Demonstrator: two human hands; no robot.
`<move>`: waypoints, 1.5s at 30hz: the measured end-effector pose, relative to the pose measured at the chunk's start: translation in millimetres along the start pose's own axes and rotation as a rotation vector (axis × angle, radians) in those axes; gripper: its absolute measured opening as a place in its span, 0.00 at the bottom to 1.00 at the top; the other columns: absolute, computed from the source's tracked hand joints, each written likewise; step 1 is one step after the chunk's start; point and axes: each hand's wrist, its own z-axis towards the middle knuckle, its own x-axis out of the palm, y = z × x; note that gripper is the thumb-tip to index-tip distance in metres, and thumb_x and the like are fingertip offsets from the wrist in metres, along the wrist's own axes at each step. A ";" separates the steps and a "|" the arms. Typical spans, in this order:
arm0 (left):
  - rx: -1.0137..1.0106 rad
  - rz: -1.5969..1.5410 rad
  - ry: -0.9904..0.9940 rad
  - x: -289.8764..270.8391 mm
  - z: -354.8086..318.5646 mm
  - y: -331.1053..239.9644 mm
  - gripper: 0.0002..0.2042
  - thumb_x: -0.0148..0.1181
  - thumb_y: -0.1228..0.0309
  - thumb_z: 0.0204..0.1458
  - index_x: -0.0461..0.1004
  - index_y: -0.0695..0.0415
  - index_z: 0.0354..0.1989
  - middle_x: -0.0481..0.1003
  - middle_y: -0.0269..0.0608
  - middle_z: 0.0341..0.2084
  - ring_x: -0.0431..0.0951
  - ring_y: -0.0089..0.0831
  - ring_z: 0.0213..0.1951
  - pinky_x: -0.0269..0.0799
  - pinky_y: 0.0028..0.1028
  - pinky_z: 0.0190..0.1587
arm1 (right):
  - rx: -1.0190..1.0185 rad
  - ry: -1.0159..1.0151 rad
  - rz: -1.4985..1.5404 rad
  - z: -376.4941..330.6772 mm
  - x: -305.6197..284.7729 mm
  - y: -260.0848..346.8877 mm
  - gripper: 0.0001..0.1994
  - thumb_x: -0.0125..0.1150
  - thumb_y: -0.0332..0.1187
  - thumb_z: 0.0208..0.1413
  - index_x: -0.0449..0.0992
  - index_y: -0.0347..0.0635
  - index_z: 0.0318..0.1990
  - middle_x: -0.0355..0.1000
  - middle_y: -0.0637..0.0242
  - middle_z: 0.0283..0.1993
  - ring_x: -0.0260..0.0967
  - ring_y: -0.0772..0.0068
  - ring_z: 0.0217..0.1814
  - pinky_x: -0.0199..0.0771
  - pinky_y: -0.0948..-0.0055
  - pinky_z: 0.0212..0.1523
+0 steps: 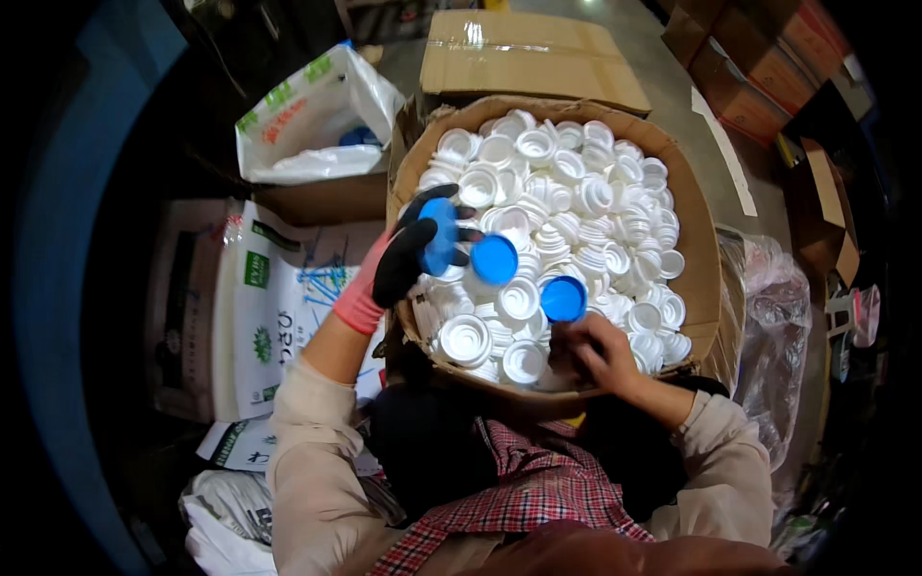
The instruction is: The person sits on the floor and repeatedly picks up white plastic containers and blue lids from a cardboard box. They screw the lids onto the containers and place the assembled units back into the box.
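A large cardboard box (708,317) in front of me is heaped with round white plastic caps (567,206). My left hand (408,254), in a pink glove with black-coated palm and fingers, is over the box's left side and grips a blue cap (439,237), slightly blurred. Just right of those fingers is a second blue cap (495,259), its flat face showing. A third blue cap (564,299) lies hollow side up on the white ones. Bare and blurred, my right hand (597,351) is curled just below it at the front of the heap; whatever its fingers hold is hidden.
At the upper left stands a white plastic bag (317,120) with something blue inside. A closed carton (533,62) sits behind the box. Clear plastic wrap (773,336) is to the right, and printed white sacks (274,298) lie left. Stacked cartons (759,72) fill the upper right.
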 end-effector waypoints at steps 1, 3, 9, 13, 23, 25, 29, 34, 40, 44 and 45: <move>-0.080 -0.121 0.008 13.3 5.5 5.0 0.28 0.49 0.55 0.62 0.55 0.55 0.67 0.67 0.56 0.56 0.72 0.53 0.56 0.71 0.47 0.55 | -0.007 -0.072 0.060 7.0 -2.8 3.0 0.10 0.59 0.23 0.50 0.75 0.37 0.42 0.71 0.56 0.38 0.71 0.52 0.39 0.71 0.65 0.41; -0.189 -0.356 0.026 46.6 17.3 17.2 0.29 0.50 0.52 0.61 0.56 0.54 0.66 0.66 0.61 0.57 0.70 0.58 0.56 0.70 0.53 0.55 | -0.158 -0.237 0.124 22.7 -14.0 25.0 0.11 0.57 0.22 0.50 0.75 0.37 0.43 0.71 0.57 0.36 0.70 0.55 0.38 0.70 0.67 0.41; -0.173 -0.358 -0.220 105.6 37.7 89.6 0.24 0.52 0.54 0.61 0.63 0.55 0.60 0.71 0.58 0.51 0.74 0.52 0.52 0.70 0.47 0.56 | -0.405 -0.490 0.133 16.8 -43.0 62.7 0.16 0.58 0.17 0.48 0.74 0.40 0.46 0.71 0.57 0.39 0.70 0.55 0.40 0.71 0.67 0.41; -0.143 0.273 0.050 80.9 45.6 153.5 0.14 0.50 0.65 0.64 0.68 0.54 0.55 0.75 0.43 0.45 0.77 0.34 0.45 0.75 0.32 0.48 | -0.609 -0.434 -0.237 4.9 -44.5 54.3 0.14 0.61 0.24 0.47 0.74 0.43 0.44 0.69 0.61 0.39 0.72 0.56 0.40 0.75 0.66 0.37; -0.096 -0.141 -0.134 139.1 62.4 160.1 0.18 0.45 0.62 0.64 0.69 0.60 0.55 0.76 0.45 0.44 0.78 0.37 0.45 0.75 0.36 0.49 | -0.522 -0.455 -0.327 8.9 -65.9 35.4 0.15 0.64 0.24 0.46 0.74 0.42 0.44 0.68 0.60 0.38 0.71 0.55 0.36 0.73 0.64 0.33; 0.024 -0.026 -0.162 125.3 73.2 164.5 0.21 0.45 0.60 0.63 0.67 0.61 0.57 0.76 0.46 0.44 0.78 0.36 0.44 0.76 0.35 0.48 | -0.475 -0.387 -0.389 8.6 -63.1 31.0 0.15 0.65 0.27 0.47 0.74 0.44 0.45 0.69 0.61 0.37 0.71 0.55 0.36 0.73 0.64 0.32; -0.273 -0.474 -0.328 188.7 63.4 120.0 0.31 0.41 0.44 0.62 0.63 0.60 0.61 0.75 0.54 0.41 0.76 0.40 0.35 0.77 0.41 0.40 | -0.478 -0.308 -0.278 2.3 -56.2 22.8 0.16 0.63 0.26 0.47 0.75 0.47 0.46 0.68 0.62 0.38 0.72 0.57 0.35 0.74 0.65 0.31; -0.155 -0.421 0.103 132.5 43.7 171.2 0.24 0.37 0.43 0.63 0.69 0.52 0.35 0.72 0.35 0.31 0.73 0.30 0.34 0.73 0.31 0.36 | -0.520 -0.359 -0.326 12.4 -44.1 37.0 0.21 0.66 0.26 0.40 0.76 0.47 0.47 0.68 0.60 0.39 0.74 0.57 0.37 0.77 0.66 0.33; 0.417 1.029 -0.199 157.9 27.7 138.1 0.17 0.55 0.76 0.55 0.67 0.60 0.54 0.74 0.41 0.44 0.76 0.30 0.45 0.73 0.27 0.46 | -0.187 -0.504 -0.299 15.2 -44.0 35.5 0.13 0.59 0.25 0.55 0.74 0.41 0.48 0.72 0.54 0.38 0.73 0.51 0.35 0.73 0.62 0.33; 0.366 0.568 -0.372 154.3 27.7 155.2 0.18 0.59 0.71 0.52 0.69 0.62 0.51 0.72 0.45 0.44 0.74 0.37 0.47 0.69 0.31 0.50 | 0.256 -0.289 -0.034 2.6 -9.2 23.6 0.13 0.60 0.33 0.59 0.73 0.34 0.47 0.76 0.51 0.35 0.75 0.54 0.38 0.73 0.68 0.37; 0.435 0.830 -0.388 141.0 28.2 166.1 0.17 0.55 0.69 0.55 0.69 0.62 0.52 0.71 0.47 0.45 0.73 0.40 0.47 0.69 0.33 0.52 | 0.306 -0.203 0.072 0.2 -4.6 15.3 0.13 0.60 0.33 0.59 0.73 0.33 0.46 0.76 0.52 0.36 0.75 0.57 0.38 0.73 0.68 0.38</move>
